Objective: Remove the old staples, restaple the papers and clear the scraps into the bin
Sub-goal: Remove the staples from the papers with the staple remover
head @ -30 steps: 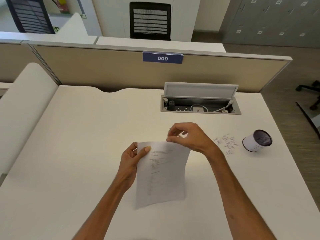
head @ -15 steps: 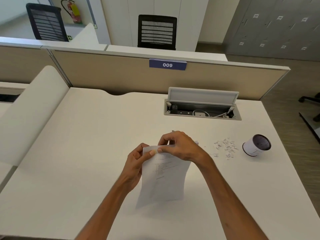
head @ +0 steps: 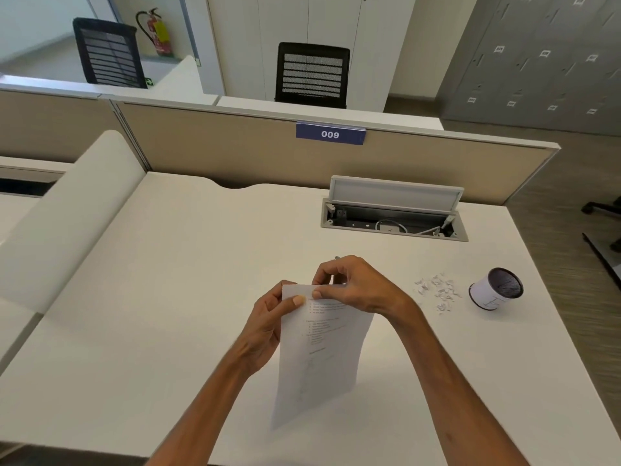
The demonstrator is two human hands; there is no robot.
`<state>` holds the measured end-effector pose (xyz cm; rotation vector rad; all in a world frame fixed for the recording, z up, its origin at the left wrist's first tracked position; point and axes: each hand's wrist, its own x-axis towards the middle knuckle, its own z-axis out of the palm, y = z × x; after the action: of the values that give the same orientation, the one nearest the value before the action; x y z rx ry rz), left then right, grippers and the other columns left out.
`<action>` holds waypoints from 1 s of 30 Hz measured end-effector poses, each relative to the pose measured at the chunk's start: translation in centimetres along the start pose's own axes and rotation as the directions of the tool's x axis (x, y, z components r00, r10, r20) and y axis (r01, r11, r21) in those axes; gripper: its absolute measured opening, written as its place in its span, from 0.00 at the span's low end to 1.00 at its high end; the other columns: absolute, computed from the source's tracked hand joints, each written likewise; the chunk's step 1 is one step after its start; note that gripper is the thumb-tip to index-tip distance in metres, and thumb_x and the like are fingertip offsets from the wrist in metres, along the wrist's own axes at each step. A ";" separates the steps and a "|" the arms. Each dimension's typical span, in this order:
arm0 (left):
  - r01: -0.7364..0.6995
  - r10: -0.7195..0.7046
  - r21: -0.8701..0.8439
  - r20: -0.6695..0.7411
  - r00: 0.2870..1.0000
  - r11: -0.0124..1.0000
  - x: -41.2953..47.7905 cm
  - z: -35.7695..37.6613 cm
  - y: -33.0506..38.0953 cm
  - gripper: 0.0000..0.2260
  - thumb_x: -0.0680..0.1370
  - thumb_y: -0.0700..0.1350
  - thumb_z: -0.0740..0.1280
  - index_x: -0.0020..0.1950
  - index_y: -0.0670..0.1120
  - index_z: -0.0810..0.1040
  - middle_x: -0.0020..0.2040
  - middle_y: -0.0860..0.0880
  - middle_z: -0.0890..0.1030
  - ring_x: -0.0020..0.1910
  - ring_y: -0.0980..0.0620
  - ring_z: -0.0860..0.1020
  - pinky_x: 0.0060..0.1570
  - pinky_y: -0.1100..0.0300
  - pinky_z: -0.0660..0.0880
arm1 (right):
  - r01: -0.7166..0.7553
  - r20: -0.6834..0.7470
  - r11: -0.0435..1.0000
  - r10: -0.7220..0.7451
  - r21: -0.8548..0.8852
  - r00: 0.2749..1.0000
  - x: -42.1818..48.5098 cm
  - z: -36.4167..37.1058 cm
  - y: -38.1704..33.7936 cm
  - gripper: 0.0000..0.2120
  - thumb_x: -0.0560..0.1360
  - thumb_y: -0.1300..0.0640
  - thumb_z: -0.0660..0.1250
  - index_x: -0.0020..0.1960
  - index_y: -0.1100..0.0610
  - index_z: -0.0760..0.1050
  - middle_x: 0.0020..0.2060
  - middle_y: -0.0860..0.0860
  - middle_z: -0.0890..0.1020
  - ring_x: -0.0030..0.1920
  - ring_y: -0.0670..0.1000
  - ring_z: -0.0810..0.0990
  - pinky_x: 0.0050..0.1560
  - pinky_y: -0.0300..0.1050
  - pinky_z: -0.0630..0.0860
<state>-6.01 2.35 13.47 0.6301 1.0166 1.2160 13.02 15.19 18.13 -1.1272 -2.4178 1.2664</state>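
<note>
Two hands at desk 009: a sheaf of papers [head: 322,351] held upright over the white desk [head: 168,297], near the middle of its near edge.

Head view: the left hand [head: 265,327] grips the papers' top left corner, thumb on the front. The right hand [head: 359,290] pinches the top edge beside it, fingers curled; the number of sheets cannot be told. To the right lies one scatter of paper scraps [head: 437,292], and just beyond it one small bin [head: 494,292] lies on its side. One open cable box [head: 393,213] sits far right. Behind the partition [head: 235,153] with its one label [head: 330,134] stand two black chairs [head: 312,75] and one fire extinguisher [head: 158,31].
</note>
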 end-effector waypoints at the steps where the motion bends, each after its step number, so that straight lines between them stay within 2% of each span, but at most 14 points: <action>1: -0.007 0.006 -0.003 -0.011 1.000 1.000 -0.1 0.1 0.0 0.13 0.81 0.48 0.74 0.59 0.41 0.79 0.54 0.39 0.84 0.50 0.43 0.83 0.46 0.56 0.82 | 0.005 -0.001 1.000 -0.005 0.007 1.000 0.0 0.0 0.0 0.10 0.77 0.39 0.74 0.50 0.45 0.84 0.44 0.40 0.84 0.45 0.53 0.83 0.50 0.55 0.83; 4: -0.003 0.002 -0.021 -0.030 1.000 1.000 -0.2 0.2 -0.1 0.13 0.80 0.49 0.74 0.59 0.42 0.80 0.55 0.38 0.84 0.50 0.42 0.83 0.46 0.54 0.82 | 0.005 0.005 1.000 -0.005 0.023 1.000 0.0 0.1 0.0 0.07 0.78 0.42 0.74 0.49 0.44 0.84 0.44 0.41 0.84 0.44 0.53 0.83 0.49 0.53 0.84; 8: -0.011 0.008 -0.033 -0.067 0.998 0.999 -0.1 0.5 -0.2 0.14 0.79 0.49 0.75 0.59 0.41 0.81 0.54 0.37 0.85 0.49 0.41 0.84 0.46 0.51 0.83 | 0.002 -0.008 0.997 -0.002 0.073 1.000 -0.3 0.2 0.2 0.09 0.78 0.41 0.73 0.49 0.46 0.84 0.44 0.41 0.86 0.43 0.54 0.85 0.46 0.50 0.84; 13: -0.070 0.065 -0.030 -0.140 0.988 0.997 0.4 0.7 -0.3 0.08 0.77 0.45 0.79 0.50 0.44 0.82 0.53 0.37 0.84 0.46 0.40 0.84 0.44 0.51 0.84 | -0.012 -0.033 0.997 0.014 0.078 0.999 -0.6 0.0 0.6 0.09 0.78 0.41 0.73 0.50 0.46 0.84 0.44 0.39 0.86 0.43 0.53 0.85 0.46 0.49 0.84; 17: -0.064 0.064 0.002 -0.082 0.995 0.998 0.9 0.8 -0.1 0.10 0.78 0.46 0.78 0.56 0.43 0.84 0.56 0.36 0.85 0.50 0.39 0.85 0.48 0.50 0.84 | -0.018 -0.039 0.995 0.022 0.096 0.999 -1.1 -0.7 0.8 0.10 0.78 0.41 0.72 0.50 0.47 0.85 0.44 0.40 0.87 0.44 0.54 0.85 0.46 0.45 0.83; 23: -0.074 0.076 0.083 -0.020 0.997 0.994 1.7 1.7 0.2 0.13 0.79 0.48 0.77 0.56 0.40 0.82 0.56 0.31 0.84 0.50 0.39 0.84 0.52 0.46 0.80 | -0.032 -0.066 0.992 0.040 0.118 0.997 -2.3 -1.7 1.1 0.10 0.78 0.42 0.73 0.52 0.47 0.85 0.46 0.41 0.87 0.45 0.54 0.85 0.47 0.43 0.82; 26: -0.077 0.073 0.120 0.037 0.997 0.990 2.1 2.7 0.3 0.16 0.80 0.48 0.75 0.57 0.35 0.80 0.53 0.36 0.85 0.49 0.42 0.84 0.48 0.52 0.80 | -0.036 -0.074 0.989 0.046 0.141 0.996 -3.3 -2.6 1.2 0.11 0.77 0.41 0.73 0.52 0.47 0.85 0.47 0.42 0.87 0.46 0.54 0.85 0.49 0.45 0.81; 28: -0.072 0.062 0.124 0.082 0.995 0.990 2.1 3.6 0.5 0.13 0.79 0.48 0.75 0.53 0.39 0.81 0.49 0.40 0.84 0.46 0.45 0.82 0.44 0.58 0.79 | -0.038 -0.076 0.987 0.050 0.154 0.996 -3.9 -3.2 1.2 0.11 0.77 0.41 0.73 0.52 0.47 0.85 0.46 0.42 0.87 0.47 0.53 0.85 0.50 0.46 0.80; 30: -0.058 0.042 0.128 0.118 0.992 0.990 2.1 4.3 0.6 0.12 0.78 0.50 0.77 0.50 0.43 0.80 0.47 0.42 0.81 0.44 0.46 0.79 0.42 0.60 0.75 | -0.034 -0.077 0.988 0.046 0.149 0.996 -4.5 -3.6 1.2 0.10 0.78 0.41 0.73 0.52 0.47 0.85 0.46 0.42 0.87 0.47 0.52 0.84 0.51 0.47 0.79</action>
<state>-2.38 5.05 15.25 0.8233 0.9944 1.1495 18.44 14.70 20.19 -1.1663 -2.2140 1.3597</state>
